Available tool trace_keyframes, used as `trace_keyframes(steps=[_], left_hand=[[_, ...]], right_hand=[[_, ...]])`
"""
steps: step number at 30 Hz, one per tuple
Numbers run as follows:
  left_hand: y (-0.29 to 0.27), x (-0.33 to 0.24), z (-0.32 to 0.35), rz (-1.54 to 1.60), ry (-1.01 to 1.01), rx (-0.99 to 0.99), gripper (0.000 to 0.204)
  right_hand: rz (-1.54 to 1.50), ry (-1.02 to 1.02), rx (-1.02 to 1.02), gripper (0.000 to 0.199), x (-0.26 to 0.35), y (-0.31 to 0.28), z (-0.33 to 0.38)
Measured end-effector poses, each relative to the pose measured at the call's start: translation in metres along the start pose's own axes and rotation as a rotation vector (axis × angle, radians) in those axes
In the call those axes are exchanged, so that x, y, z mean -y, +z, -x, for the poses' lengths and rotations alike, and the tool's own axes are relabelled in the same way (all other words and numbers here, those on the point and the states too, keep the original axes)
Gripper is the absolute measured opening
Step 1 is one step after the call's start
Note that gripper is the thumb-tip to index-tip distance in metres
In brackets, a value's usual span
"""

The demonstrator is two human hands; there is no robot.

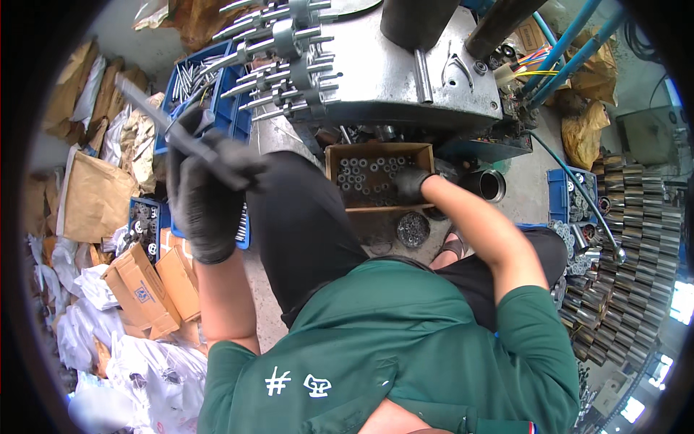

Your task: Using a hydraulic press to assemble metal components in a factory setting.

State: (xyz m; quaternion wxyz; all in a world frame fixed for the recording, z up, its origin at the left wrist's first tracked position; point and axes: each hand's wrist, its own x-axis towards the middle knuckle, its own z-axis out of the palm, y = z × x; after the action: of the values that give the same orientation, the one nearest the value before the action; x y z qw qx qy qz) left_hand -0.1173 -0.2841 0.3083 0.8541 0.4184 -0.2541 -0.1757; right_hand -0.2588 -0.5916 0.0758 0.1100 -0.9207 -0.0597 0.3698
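Note:
My left hand [210,195], in a dark grey glove, is raised at the left above my knee. Its fingers wrap round a long grey metal shaft [150,110], which slants up to the left and is smeared by motion. My right hand [412,185], gloved too, reaches into the right side of a shallow cardboard box [347,153]. Small round metal rings [354,173], several of them, lie in that box. The fingers of this hand point down among them and are mostly hidden, so whether they grip a ring does not show.
Beyond the box stands a metal machine table [376,79] with pliers [455,69] and a tube on it. Ahead on the left, shafts with rotors [289,65] overhang blue crates [235,108]. A round tin [413,229] sits by my foot; stacked metal cylinders [629,253] line the right.

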Motion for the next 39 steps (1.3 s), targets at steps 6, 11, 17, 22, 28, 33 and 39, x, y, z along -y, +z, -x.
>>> trace_keyframes(steps=[6,11,17,22,28,33,39], left_hand=[[0.147,0.070,-0.056,0.213,-0.422,0.439,0.036],[0.133,0.186,-0.036,0.084,-0.588,0.295,0.025],[0.149,0.213,-0.034,-0.014,-0.765,0.278,0.022],[0.140,0.222,-0.037,0.008,-0.815,0.275,0.025],[0.142,0.224,-0.041,0.012,-0.833,0.288,0.031],[0.151,0.215,-0.044,0.040,-0.832,0.341,0.036],[0.149,0.226,-0.035,-0.053,-0.680,0.427,0.031]], right_hand=[[-0.019,0.005,-0.103,0.032,0.025,-0.019,-0.014],[-0.046,0.022,-0.168,0.031,0.016,-0.011,0.000],[-0.052,-0.028,-0.206,0.031,0.013,0.024,0.028],[-0.045,-0.081,-0.223,0.030,0.012,0.022,0.022],[-0.035,-0.114,-0.241,0.029,0.010,0.002,0.011],[-0.015,-0.133,-0.265,0.029,0.005,-0.012,0.017],[-0.020,-0.139,-0.307,0.028,-0.060,0.000,0.094]])
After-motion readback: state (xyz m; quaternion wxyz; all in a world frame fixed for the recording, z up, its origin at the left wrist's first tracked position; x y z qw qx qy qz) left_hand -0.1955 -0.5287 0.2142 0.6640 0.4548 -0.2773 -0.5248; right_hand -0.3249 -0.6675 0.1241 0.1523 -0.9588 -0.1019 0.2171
